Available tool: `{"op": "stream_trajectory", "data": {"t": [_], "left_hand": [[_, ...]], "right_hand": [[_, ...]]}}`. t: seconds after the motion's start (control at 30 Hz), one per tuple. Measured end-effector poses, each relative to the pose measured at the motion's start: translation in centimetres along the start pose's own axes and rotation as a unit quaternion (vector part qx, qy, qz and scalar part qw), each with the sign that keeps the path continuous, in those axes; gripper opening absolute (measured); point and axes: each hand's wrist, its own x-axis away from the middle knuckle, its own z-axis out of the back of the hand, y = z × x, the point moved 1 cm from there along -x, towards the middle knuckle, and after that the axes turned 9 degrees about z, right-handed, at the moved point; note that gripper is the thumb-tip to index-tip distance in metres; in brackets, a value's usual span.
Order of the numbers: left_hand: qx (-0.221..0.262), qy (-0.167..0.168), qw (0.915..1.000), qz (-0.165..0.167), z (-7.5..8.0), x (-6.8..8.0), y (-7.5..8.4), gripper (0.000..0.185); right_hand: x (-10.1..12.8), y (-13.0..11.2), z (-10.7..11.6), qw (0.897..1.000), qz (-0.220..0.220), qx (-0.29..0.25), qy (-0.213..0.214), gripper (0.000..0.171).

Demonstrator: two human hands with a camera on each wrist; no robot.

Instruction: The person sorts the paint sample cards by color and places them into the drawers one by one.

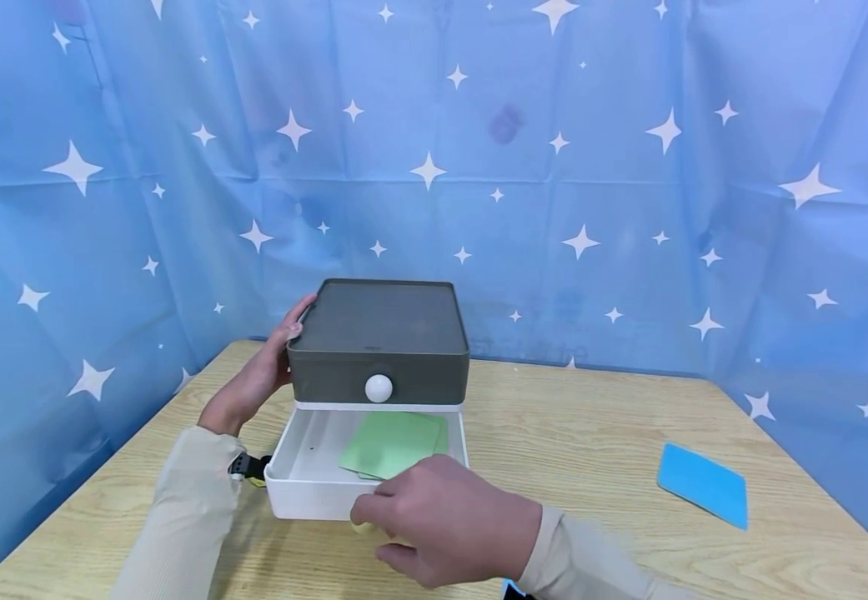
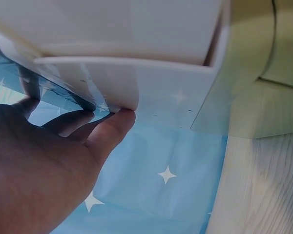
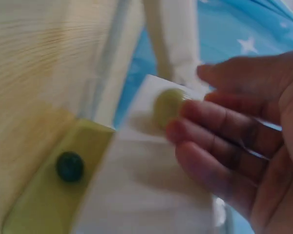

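A small drawer unit stands on the table, with a dark grey upper drawer [image 1: 328, 375] that has a white knob [image 1: 378, 388]. Below it a white drawer [image 1: 306, 498] is pulled out, with light green cards [image 1: 388, 442] lying inside. My left hand [image 1: 264, 367] rests against the unit's left side, its fingertips [image 2: 122, 117] touching the wall. At the white drawer's front is my right hand [image 1: 441, 521]. Its fingers [image 3: 200, 161] are extended, the tips right at the yellow-green knob [image 3: 167, 107].
Under the white drawer, a yellow-green drawer front [image 3: 44, 195] carries a dark green knob [image 3: 70, 166]. A blue card [image 1: 704, 483] lies on the wooden table [image 1: 569, 450] at the right. A blue curtain [image 1: 509, 208] with white stars hangs behind and beside the table.
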Motion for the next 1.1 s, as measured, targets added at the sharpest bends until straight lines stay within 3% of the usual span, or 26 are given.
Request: {"op": "stream_trajectory", "data": {"t": [0.13,0.33,0.83,1.1], "left_hand": [[0.002,-0.001,1.0000,-0.002,0.0,0.0,0.0,0.061],[-0.002,0.004,1.0000,0.001,-0.2,0.1,0.0,0.059],[-0.002,0.007,1.0000,0.002,-0.2,0.3,0.1,0.059],[0.001,0.007,1.0000,0.004,-0.3,0.4,0.0,0.060]], "right_hand": [[-0.3,-0.8,-1.4,0.997,-0.017,0.077,0.020,0.016],[-0.3,-1.5,-3.0,0.982,-0.023,0.171,0.077,0.019],[-0.4,-1.0,-3.5,0.984,-0.052,0.150,0.078,0.011],[-0.3,0.2,-4.5,0.968,-0.054,0.213,0.123,0.011]]}}
